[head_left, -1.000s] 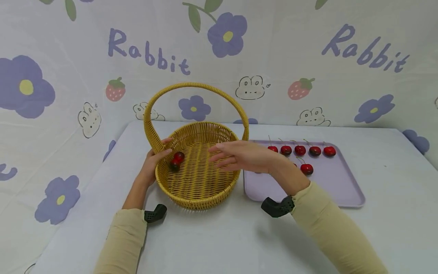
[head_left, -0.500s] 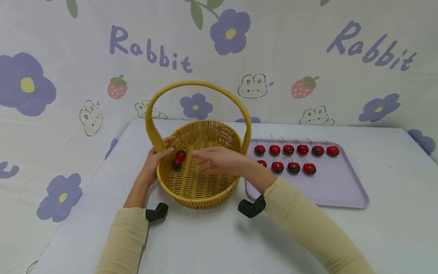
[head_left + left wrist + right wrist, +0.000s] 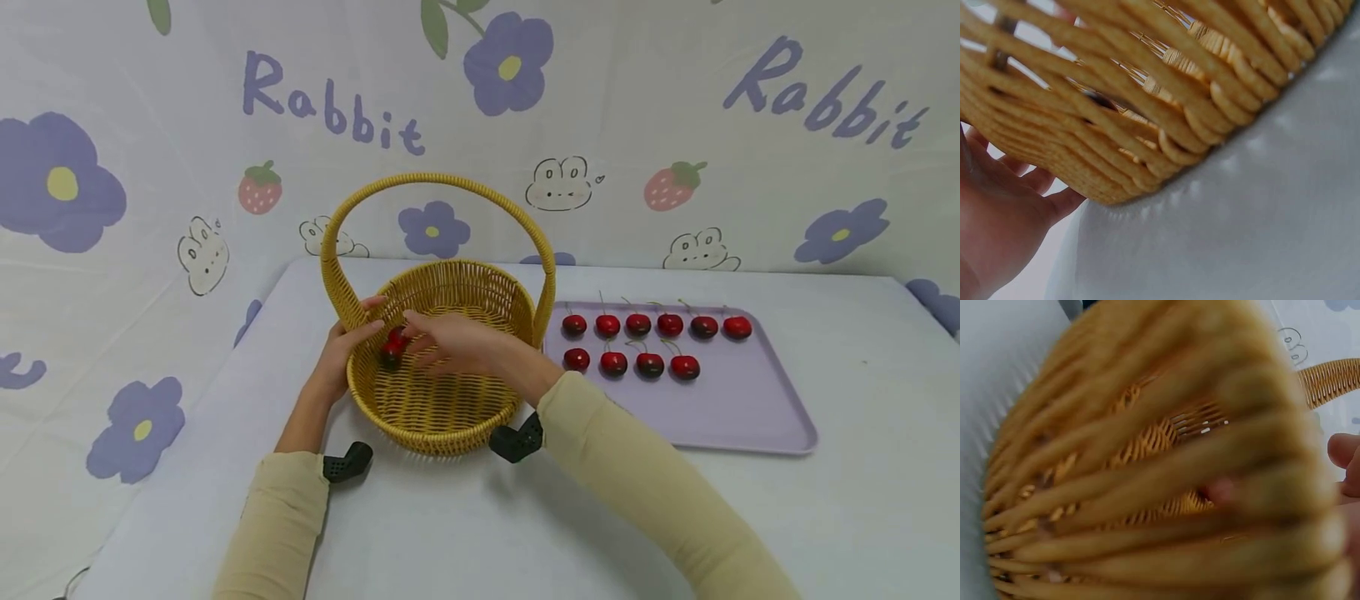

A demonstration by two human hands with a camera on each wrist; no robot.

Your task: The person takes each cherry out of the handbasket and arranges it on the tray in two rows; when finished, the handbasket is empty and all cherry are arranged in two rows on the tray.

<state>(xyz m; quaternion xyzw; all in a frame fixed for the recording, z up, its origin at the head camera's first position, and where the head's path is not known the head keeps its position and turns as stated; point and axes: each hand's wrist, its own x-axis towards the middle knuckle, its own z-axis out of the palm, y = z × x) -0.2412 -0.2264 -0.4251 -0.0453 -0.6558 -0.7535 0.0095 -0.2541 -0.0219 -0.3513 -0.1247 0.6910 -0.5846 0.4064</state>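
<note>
A yellow wicker basket with a tall arched handle stands on the white table. My left hand holds its left side by the foot of the handle; the left wrist view shows that hand against the outside of the weave. Dark red cherries lie together inside, at the basket's left wall. Over the basket's middle is my right hand, palm inward, fingers loosely extended toward those cherries, and I see nothing held in it. In the right wrist view, the basket wall hides most of that hand.
Right of the basket lies a flat lilac tray bearing two rows of stemmed cherries. A white cloth printed with flowers and rabbits hangs behind the table. Each wrist wears a black camera mount.
My right hand has moved left across the basket, closer to the cherries in it, uncovering the tray's left cherries. The left hand keeps its place on the basket. The head view has shifted slightly.
</note>
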